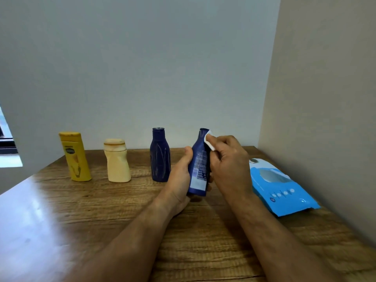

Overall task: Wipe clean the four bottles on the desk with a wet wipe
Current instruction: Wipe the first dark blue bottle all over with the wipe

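Wiping is under way on one dark blue lotion bottle (198, 169): left hand (179, 180) clasps its base, right hand (227, 159) pinches the wet wipe (209, 141) at its neck. Yellow bottle (75, 157), cream bottle (117, 161) and second blue bottle (160, 157) stand on the table (81, 210); probably still unwiped.

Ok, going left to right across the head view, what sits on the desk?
Yellow plastic bottle → cream squat bottle → dark blue standing bottle → dark blue bottle held in the left hand, wiped by the right hand → blue wet-wipe pack.
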